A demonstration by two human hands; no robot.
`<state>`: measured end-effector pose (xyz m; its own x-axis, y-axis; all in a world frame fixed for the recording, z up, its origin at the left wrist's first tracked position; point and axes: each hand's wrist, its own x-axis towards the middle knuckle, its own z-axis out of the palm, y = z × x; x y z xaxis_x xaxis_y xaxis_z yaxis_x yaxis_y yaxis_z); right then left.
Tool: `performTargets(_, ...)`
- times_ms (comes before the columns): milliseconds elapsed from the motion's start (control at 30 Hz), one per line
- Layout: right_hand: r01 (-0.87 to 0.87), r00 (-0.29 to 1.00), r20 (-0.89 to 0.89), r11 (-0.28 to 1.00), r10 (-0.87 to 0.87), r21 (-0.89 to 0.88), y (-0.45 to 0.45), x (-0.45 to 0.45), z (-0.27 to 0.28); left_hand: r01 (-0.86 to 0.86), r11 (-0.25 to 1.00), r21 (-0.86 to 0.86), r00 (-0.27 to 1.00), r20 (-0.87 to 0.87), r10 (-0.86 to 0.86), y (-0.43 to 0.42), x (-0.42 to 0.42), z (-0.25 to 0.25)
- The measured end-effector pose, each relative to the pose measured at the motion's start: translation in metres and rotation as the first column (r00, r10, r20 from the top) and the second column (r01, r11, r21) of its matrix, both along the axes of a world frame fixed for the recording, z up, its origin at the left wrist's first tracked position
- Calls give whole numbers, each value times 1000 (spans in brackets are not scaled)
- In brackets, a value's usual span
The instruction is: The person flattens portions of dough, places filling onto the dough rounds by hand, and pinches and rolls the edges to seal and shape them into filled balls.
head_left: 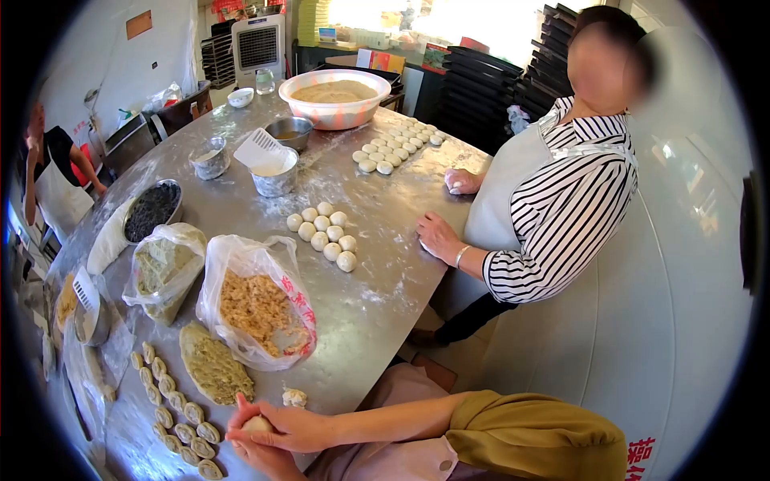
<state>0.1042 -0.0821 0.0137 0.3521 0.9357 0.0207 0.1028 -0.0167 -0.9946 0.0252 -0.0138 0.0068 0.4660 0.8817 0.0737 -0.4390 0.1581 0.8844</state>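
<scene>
In the head view, your hands are cupped together low in the picture, over the near edge of the steel table (361, 301). Your right hand (303, 429) curls its fingers narrowly around a pale dough ball (257, 426), and your left hand (269, 461) supports it from below; how far the left fingers close is hard to tell, since the ball and your right hand partly cover them. Just beside them lie a small dough scrap (294, 397), the greenish filling mound (213, 365) and rows of patterned dough pieces (184, 433). The open filling bag (261, 313) sits beyond the mound.
</scene>
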Motion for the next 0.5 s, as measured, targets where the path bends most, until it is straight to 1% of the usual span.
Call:
performTargets(33,5,999,-44,997,-8,-73,0,2,1,-51,996,-68,993,106,58,-19,15,26)
performTargets(67,-5,999,-31,1000,4,-28,4,8,-8,-95,985,-142,971,206,123,-29,24,39)
performTargets(100,-49,998,-41,999,49,-7,6,10,-11,-70,998,0,991,115,69,-26,21,32)
performTargets(167,-139,988,-57,990,140,35,8,11,-14,20,962,272,996,-86,3,-6,5,-7)
performTargets(200,-143,983,-83,967,164,212,6,10,-4,173,941,291,983,-115,-145,16,-12,-38)
performTargets(267,-86,996,-1,977,88,193,4,5,-8,160,957,243,980,-156,-125,17,-16,-42)
performTargets(300,-57,998,38,981,51,184,4,4,-8,153,964,218,977,-178,-115,15,-14,-37)
performTargets(400,40,998,-45,998,-38,45,1,1,-2,82,982,171,997,-28,-78,3,1,-15)
performTargets(500,-20,993,-112,995,32,100,1,1,-3,-56,997,-46,965,252,66,-15,19,14)
